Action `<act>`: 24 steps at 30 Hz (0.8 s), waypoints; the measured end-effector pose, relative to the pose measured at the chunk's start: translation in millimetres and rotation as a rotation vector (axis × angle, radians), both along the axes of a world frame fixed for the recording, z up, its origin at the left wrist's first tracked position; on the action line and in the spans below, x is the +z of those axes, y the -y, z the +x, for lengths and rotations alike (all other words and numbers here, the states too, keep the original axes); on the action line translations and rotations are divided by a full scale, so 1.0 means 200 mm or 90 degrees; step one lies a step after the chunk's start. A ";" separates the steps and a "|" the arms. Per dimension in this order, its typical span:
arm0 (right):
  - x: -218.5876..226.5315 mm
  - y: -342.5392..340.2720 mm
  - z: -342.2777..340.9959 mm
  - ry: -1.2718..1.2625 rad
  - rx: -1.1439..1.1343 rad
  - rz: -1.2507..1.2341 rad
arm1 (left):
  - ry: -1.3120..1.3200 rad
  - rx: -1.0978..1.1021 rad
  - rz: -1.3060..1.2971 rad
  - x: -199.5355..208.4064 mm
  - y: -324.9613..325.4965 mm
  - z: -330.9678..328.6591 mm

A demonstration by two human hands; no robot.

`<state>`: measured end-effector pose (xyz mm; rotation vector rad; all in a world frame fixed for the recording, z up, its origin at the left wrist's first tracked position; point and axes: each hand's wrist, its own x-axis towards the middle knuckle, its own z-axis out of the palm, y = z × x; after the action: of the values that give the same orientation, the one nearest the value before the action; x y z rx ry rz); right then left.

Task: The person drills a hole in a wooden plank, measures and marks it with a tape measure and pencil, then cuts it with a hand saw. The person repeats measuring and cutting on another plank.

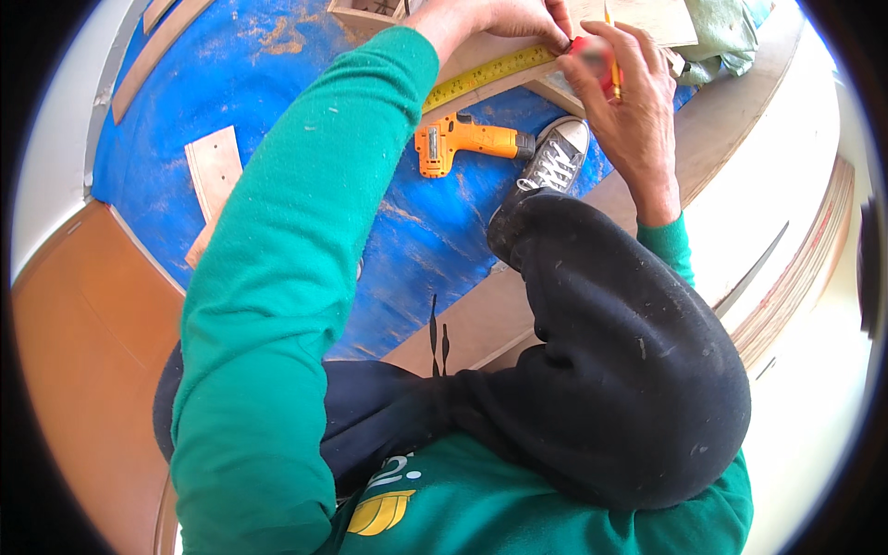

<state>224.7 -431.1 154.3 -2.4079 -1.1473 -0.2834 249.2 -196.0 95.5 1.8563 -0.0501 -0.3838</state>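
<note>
One bent knee (638,370) in dark trousers loomed nearest, likely leaving the right arm little slack to swing inward. Beyond it, a dark sneaker (558,153) stood by an orange drill (474,139), whose black end lay just beside the laces. Blue sheet (407,250) spread open toward the knee side of the drill, and a wooden offcut (214,166) lay well apart at the left.

Farther off, a yellow tape (490,76) ran extended along a pale board (481,93). The right hand (643,111) was curled around its red case (593,59), a pencil (616,74) lodged among the fingers; the left hand (495,16) had its fingers bent in beside the case, though I could not tell whether they pinched the blade. Measuring seemed the step in hand; marking would have called for a steady tape and a freed pencil. Green cloth (726,37) crowded the far right.
</note>
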 end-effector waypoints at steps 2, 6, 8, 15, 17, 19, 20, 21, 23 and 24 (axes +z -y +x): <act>-0.06 0.00 0.02 -0.008 -0.011 -0.049 | 0.016 0.020 0.046 -0.01 0.00 0.00; -0.13 -0.01 0.02 -0.118 0.007 -0.036 | -0.005 0.031 0.013 -0.04 0.01 -0.01; -0.14 -0.01 0.03 -0.087 0.008 -0.058 | 0.038 0.035 0.020 -0.04 0.01 -0.01; -0.08 -0.04 0.02 -0.092 0.000 -0.061 | 0.536 0.176 0.273 0.02 0.02 -0.14; -0.04 -0.02 -0.03 -0.119 0.006 -0.020 | 0.657 0.203 0.375 0.03 0.05 -0.28; 0.01 0.01 -0.08 -0.243 0.111 -0.007 | 0.531 0.112 0.384 0.04 0.04 -0.54; 0.04 0.04 -0.12 -0.301 0.160 0.005 | 0.514 0.068 0.407 0.06 0.03 -0.69; 0.06 0.06 -0.16 -0.405 0.195 -0.014 | 0.468 0.024 0.397 0.09 0.02 -0.87; 0.08 0.10 -0.21 -0.536 0.266 -0.036 | 0.340 -0.018 0.361 0.14 0.02 -1.21; 0.08 0.11 -0.23 -0.576 0.318 -0.057 | 0.262 -0.022 0.327 0.17 0.02 -1.36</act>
<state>178.3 -453.5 170.1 -1.8357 -1.2255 0.9271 -21.9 -200.3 130.0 2.4216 -0.2872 -0.0263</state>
